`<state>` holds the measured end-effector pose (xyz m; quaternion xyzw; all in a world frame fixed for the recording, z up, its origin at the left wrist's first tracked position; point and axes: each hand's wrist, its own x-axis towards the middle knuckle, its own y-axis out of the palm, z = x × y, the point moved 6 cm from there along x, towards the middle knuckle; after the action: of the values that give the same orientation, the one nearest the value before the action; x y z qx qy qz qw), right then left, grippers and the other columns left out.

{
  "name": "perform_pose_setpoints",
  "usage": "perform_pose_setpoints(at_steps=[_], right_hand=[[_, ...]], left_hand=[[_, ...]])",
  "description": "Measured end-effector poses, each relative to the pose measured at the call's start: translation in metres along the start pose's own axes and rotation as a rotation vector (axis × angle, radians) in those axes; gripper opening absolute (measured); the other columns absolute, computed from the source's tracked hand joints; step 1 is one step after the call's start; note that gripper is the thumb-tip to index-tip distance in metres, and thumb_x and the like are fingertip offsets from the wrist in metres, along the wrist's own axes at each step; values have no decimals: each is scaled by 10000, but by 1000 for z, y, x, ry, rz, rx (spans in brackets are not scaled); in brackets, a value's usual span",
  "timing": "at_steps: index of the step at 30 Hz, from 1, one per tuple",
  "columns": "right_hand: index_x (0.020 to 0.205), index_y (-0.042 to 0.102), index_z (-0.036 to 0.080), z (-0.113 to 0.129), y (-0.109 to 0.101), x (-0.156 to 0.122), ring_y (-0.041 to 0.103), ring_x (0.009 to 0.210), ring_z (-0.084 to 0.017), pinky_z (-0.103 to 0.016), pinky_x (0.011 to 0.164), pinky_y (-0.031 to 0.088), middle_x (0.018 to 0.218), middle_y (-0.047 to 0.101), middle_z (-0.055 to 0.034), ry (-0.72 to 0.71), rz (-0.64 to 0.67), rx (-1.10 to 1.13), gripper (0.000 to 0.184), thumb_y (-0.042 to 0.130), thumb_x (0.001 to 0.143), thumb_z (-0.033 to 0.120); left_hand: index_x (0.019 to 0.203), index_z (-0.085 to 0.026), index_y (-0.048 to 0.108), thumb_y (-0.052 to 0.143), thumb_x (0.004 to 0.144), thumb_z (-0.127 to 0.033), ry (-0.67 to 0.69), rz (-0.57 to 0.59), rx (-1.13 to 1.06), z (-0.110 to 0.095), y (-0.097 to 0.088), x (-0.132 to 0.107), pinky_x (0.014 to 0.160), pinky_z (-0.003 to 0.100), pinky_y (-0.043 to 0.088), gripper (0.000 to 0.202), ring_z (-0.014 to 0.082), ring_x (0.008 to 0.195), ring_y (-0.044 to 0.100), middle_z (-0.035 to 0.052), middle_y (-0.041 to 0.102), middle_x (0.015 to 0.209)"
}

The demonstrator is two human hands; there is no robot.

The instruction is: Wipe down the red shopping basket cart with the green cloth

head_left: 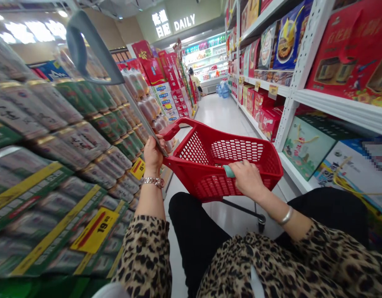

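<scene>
My left hand [153,156] is closed around the left rim of a red plastic mesh shopping basket on wheels [194,149]. My right hand [247,179] grips the near rim of the same basket, with a teal handle grip [228,171] showing just beside my fingers. Nothing is visible inside the basket. A metal chain bracelet [152,181] circles my left wrist, and a silver bangle [286,215] sits on my right forearm. Leopard-print sleeves cover both arms.
Shrink-wrapped can stacks [60,140] with yellow price tags line the left. White shelves [296,91] of red gift boxes stand on the right. A tiled aisle floor [222,118] runs ahead to a person [194,80] and lit refrigerated shelves [203,58].
</scene>
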<state>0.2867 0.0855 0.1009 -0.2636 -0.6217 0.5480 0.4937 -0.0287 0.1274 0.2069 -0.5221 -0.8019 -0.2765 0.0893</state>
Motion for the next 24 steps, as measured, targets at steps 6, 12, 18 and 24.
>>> perform_pose_setpoints(at_steps=[6, 12, 18, 24], right_hand=[[1224, 677, 163, -9, -2, -29, 541, 958, -265, -375, 785, 345, 1134, 730, -110, -30, -106, -41, 377, 512, 902, 57], [1258, 667, 153, -31, -5, -61, 553, 1007, -265, -380, 818, 385, 1232, 727, -84, -43, -221, -27, 432, 518, 871, 30], [1291, 652, 144, -42, 3, -76, 534, 1058, -295, -405, 863, 411, 1288, 700, -111, 5, -214, -13, 466, 507, 863, 29], [1322, 641, 167, -29, 2, -55, 525, 998, -307, -431, 854, 414, 1293, 672, -147, 129, -53, 47, 485, 468, 887, 36]], left_hand=[[688, -179, 606, 583, 974, -521, 23, 0, -2, 7, 2, 8, 482, 167, 390, 445, 68, 435, 431, -48, 483, 486], [705, -191, 587, 556, 978, -545, 15, 23, 32, 17, 8, 13, 482, 165, 391, 448, 73, 437, 420, -58, 461, 494], [790, -206, 560, 472, 1013, -444, 49, -195, 419, 20, 9, 25, 607, 231, 496, 338, 125, 594, 565, -14, 587, 680], [1257, -206, 520, 751, 789, -345, 146, -407, 688, 62, 12, -47, 1186, 469, 364, 541, 315, 1460, 403, 178, 526, 1437]])
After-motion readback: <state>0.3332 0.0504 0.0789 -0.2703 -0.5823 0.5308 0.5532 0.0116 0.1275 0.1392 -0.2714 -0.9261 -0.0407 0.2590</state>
